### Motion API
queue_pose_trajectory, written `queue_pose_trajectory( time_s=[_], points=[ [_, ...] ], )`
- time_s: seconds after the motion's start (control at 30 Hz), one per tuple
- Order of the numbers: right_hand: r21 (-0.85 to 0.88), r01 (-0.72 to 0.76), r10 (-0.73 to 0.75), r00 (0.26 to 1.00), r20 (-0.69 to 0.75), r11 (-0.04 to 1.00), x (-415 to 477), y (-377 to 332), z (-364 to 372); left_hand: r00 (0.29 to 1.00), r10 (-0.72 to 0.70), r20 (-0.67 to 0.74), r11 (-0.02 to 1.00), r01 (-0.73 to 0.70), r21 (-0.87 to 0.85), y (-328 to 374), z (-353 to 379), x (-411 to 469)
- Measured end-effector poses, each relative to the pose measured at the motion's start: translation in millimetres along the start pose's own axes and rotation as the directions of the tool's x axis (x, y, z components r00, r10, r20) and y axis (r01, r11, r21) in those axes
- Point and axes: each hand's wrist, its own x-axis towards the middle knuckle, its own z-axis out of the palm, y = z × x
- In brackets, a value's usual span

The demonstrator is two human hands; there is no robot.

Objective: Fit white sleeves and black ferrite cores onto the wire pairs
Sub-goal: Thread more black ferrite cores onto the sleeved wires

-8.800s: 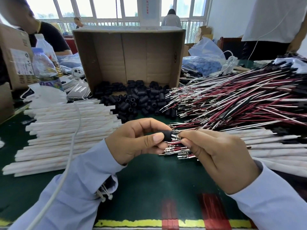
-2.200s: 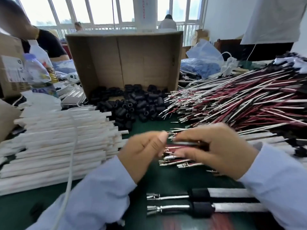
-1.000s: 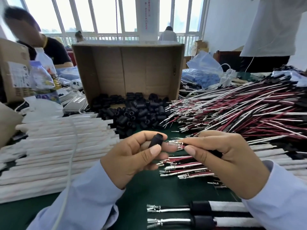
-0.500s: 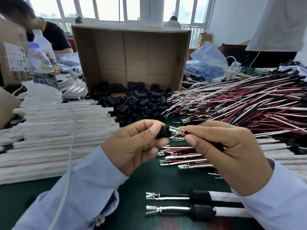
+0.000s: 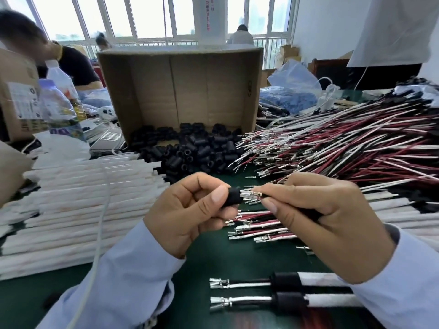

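Core point(image 5: 234, 196) now meets wire pair point(image 5: 250, 195) tips; L grip point(image 5: 187, 217), R grip point(image 5: 332, 224) pinch each.

I see the wire pair point(image 5: 251, 194) in my right grip point(image 5: 327, 219) now tip-to-mouth with the black ferrite core point(image 5: 234, 197) in my left grip point(image 5: 187, 214), gap from a second ago closed, two finished pairs point(image 5: 285, 293) new on the surface point(image 5: 213, 257) since the start

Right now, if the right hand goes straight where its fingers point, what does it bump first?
Probably the small black cylindrical ferrite core pinched by the left hand; the right hand pinches a silver-tipped wire pair at it.
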Motion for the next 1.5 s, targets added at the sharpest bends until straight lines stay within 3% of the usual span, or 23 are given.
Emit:
queue_pose_trajectory(
  time_s=[0.17,0.27,0.33,0.47,0.53,0.6,0.73,0.8,0.9,0.97,1.0,1.07,1.13,1.23,1.33,1.5],
  points=[
    [-0.130,0.005,0.002,0.999,0.049,0.992,-2.6,2.3,2.1,0.976,0.213,0.044,0.953,-0.217,0.212,-7.9,-2.7,0.0],
    [-0.191,0.021,-0.010,0.998,0.060,0.981,-4.6,-0.9,6.7,0.955,0.290,0.065,0.823,-0.284,0.493,-9.9,1.8,-2.0],
    [-0.210,-0.059,0.075,0.995,0.067,0.976,-6.7,-1.3,11.0,0.945,0.319,0.074,0.721,-0.293,0.629,-11.9,1.7,-1.8],
    [-0.261,-0.128,0.196,0.946,0.257,0.957,-18.1,-10.2,29.9,0.936,0.213,0.280,0.582,-0.352,0.733,-20.0,10.3,-4.8],
    [-0.234,-0.166,0.229,0.934,0.275,0.958,-18.1,-15.8,34.6,0.927,0.210,0.310,0.490,-0.374,0.788,-21.4,16.0,-7.3],
    [-0.262,-0.113,0.182,0.950,0.253,0.958,-13.9,-12.6,30.3,0.928,0.278,0.250,0.504,-0.362,0.784,-19.6,14.2,-6.4],
    [-0.424,0.071,0.032,0.972,0.231,0.903,-10.7,-3.5,4.0,0.926,0.368,0.082,0.653,-0.320,0.687,-17.6,-0.8,-9.1],
    [-0.413,0.092,0.070,0.930,0.362,0.906,-11.1,0.5,-7.8,0.953,0.263,0.149,0.664,-0.291,0.689,-18.3,-5.2,-15.0],
    [-0.294,-0.127,0.289,0.736,0.612,0.947,-2.7,9.8,-23.3,0.938,0.098,0.333,0.514,-0.334,0.790,-23.4,-8.1,-16.9],
    [-0.305,-0.200,0.331,0.814,0.477,0.931,5.5,23.2,-28.6,0.922,0.077,0.380,0.429,-0.374,0.822,-22.1,-9.7,-13.5],
    [-0.336,-0.198,0.319,0.878,0.358,0.921,10.7,28.7,-28.1,0.916,0.087,0.392,0.424,-0.391,0.817,-20.5,-10.6,-12.2],
    [-0.412,-0.195,0.314,0.917,0.245,0.890,18.2,39.1,-19.7,0.919,0.127,0.374,0.469,-0.388,0.793,-18.1,-12.1,-10.1],
    [-0.522,-0.126,0.348,0.869,0.352,0.843,20.0,51.7,-1.8,0.947,0.182,0.266,0.504,-0.322,0.801,-17.4,-14.9,-2.4],
    [-0.619,-0.039,0.387,0.810,0.440,0.784,17.0,64.2,16.4,0.966,0.203,0.162,0.389,-0.231,0.892,-16.0,-20.7,26.6],
    [-0.616,-0.050,0.386,0.819,0.425,0.786,17.6,66.1,16.2,0.982,0.099,0.163,0.205,-0.181,0.962,-15.9,-25.2,67.1],
    [-0.528,-0.064,0.261,0.915,0.307,0.847,17.2,63.8,16.9,1.000,-0.001,0.014,0.035,-0.014,0.999,-31.9,-18.1,132.0]
  ],
)
